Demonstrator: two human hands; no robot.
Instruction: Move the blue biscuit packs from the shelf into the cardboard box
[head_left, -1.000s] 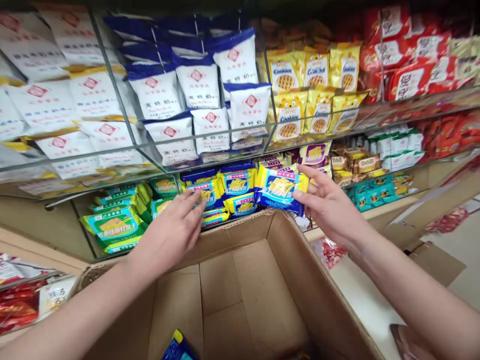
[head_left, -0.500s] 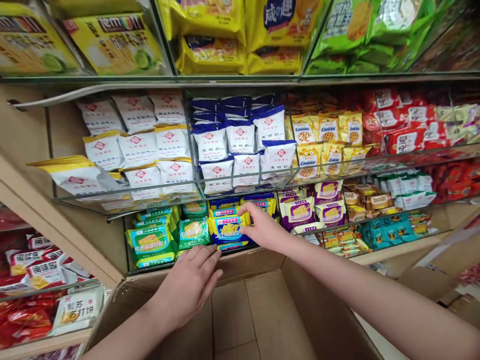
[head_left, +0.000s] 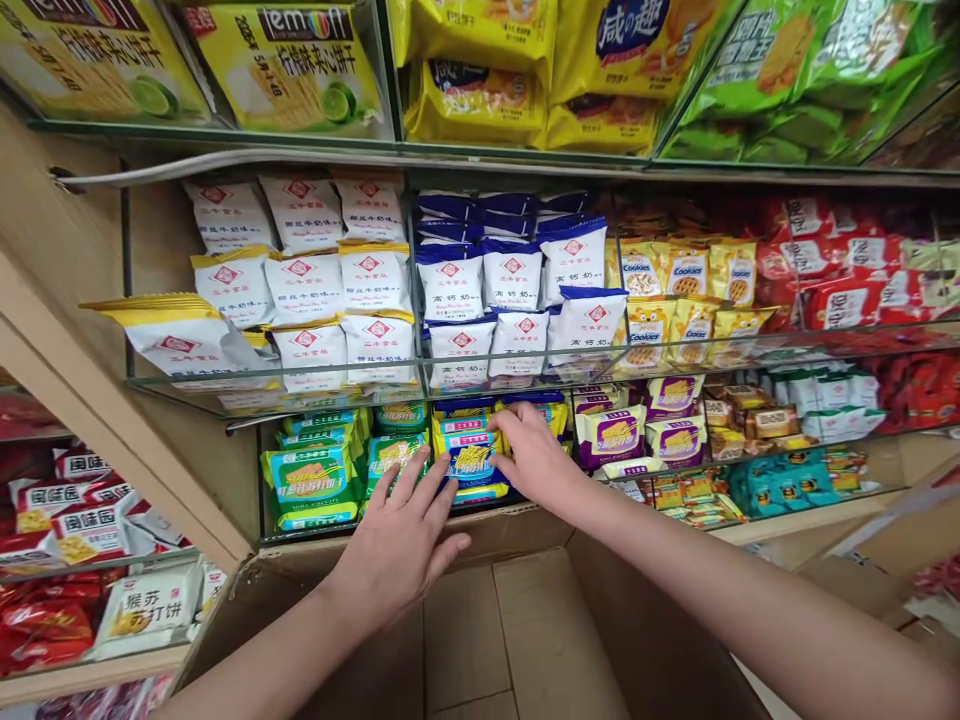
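Observation:
In the bottom shelf compartment, a blue and yellow soda cracker packet [head_left: 471, 458] lies among others of its kind. My right hand [head_left: 536, 460] grips this packet at its right edge, thumb and fingers bent around it. My left hand [head_left: 409, 525] is open, its fingers spread, with the fingertips against the front of the green soda cracker packets [head_left: 313, 482] and the blue one's lower left corner. Below both hands stands a cardboard box [head_left: 517, 620], its bare bottom showing between my forearms.
Just above my hands runs a glass shelf edge [head_left: 360, 385] with white biscuit packets [head_left: 304, 285] behind it. Purple cracker packets [head_left: 611, 435] sit right of my right hand. A wooden upright [head_left: 150, 380] stands on the left.
My left hand has moved slightly up and right, its fingers spreading over the packets. My right hand stays at the blue packet, which sits a bit flatter. The view has shifted a little.

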